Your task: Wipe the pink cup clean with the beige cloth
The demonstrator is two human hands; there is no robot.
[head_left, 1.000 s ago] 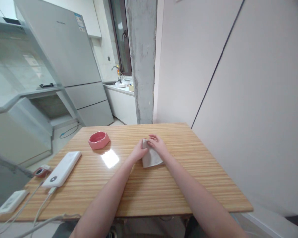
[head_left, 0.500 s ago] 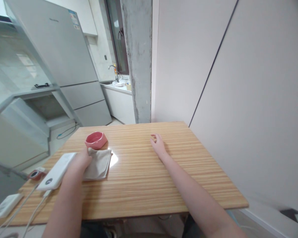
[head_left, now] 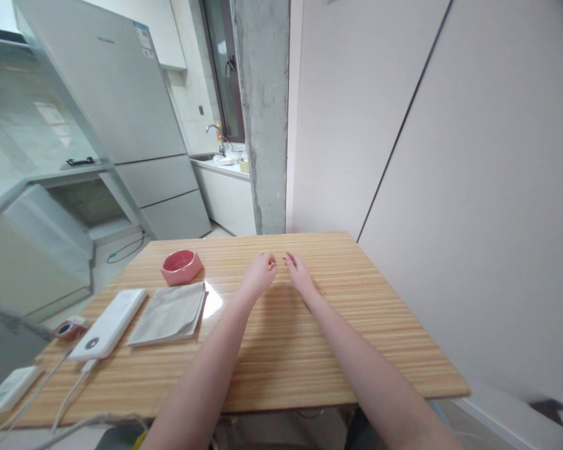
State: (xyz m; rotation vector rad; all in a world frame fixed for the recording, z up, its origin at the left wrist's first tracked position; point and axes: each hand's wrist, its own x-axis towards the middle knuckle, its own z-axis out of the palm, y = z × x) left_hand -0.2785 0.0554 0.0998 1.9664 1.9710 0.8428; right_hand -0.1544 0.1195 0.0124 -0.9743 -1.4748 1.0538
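Note:
My left hand [head_left: 261,273] is over the middle of the wooden table, its fingers loosely curled with a small gap showing and nothing visible in them. Close on its right, my right hand [head_left: 298,273] holds nothing; its fingers are slightly bent and apart. The two hands do not touch. A folded grey cloth [head_left: 169,312] lies flat to the left of my left forearm. Just behind the cloth stands a pink, angular bowl [head_left: 181,267]. A white power bank [head_left: 109,325] with a cable plugged in lies left of the cloth.
The wooden table [head_left: 356,337] has a roll of reddish tape [head_left: 69,330] and a white power strip [head_left: 12,389] at its left edge. White cables [head_left: 70,400] trail over the front left. A white wall [head_left: 473,219] rises on the right; a fridge [head_left: 107,94] stands beyond.
My left hand has let go of the cloth and moved right to beside my right hand. The cloth now lies flat, spread further left. My right hand has hardly moved.

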